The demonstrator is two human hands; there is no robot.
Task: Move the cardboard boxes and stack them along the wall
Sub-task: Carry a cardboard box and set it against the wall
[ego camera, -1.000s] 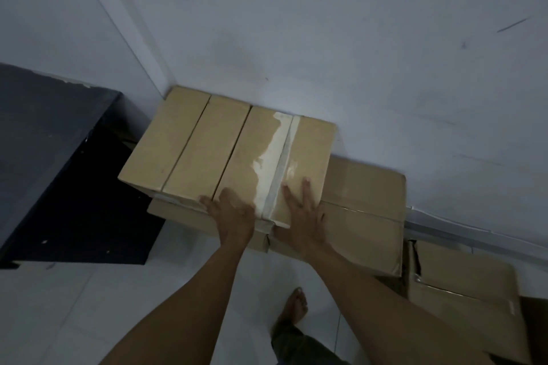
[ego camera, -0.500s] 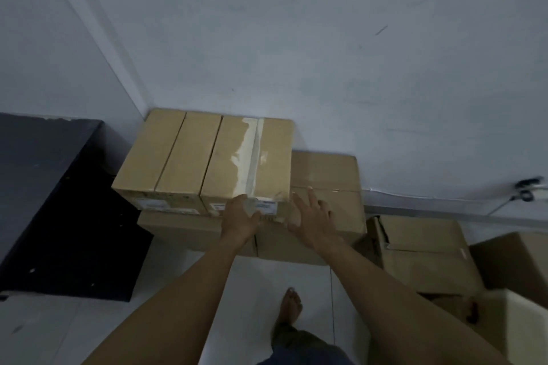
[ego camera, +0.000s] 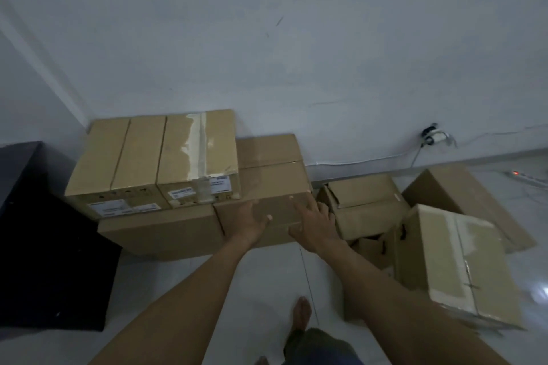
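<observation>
Head view down into a room corner, where boxes stand along the wall (ego camera: 267,38); two low boxes sit side by side on the floor (ego camera: 267,275), the left low box (ego camera: 160,231) and the right low box (ego camera: 272,175), backs to the wall; on top, mostly over the left one, a row of three stands against the wall: two plain boxes (ego camera: 124,157) and a taped box (ego camera: 201,148), white labels on their front faces; the taped box overhangs onto the right low box.

Left hand (ego camera: 252,218) is at the front face of the right low box, fingers straight and released, grasping nothing; right hand (ego camera: 315,225) is at that box's front right corner, fingers spread and released; blur hides whether either touches the cardboard.

Right of the stack, a torn box (ego camera: 367,204) stands open just beside the right low box; nearer the person, a tall box (ego camera: 456,264) with pale tape leans; behind it, a flat box (ego camera: 462,192) lies on the floor.

Black cabinet (ego camera: 44,246) fills the left; a cable (ego camera: 370,158) runs along the wall's foot; a bare foot (ego camera: 301,317) shows below.
</observation>
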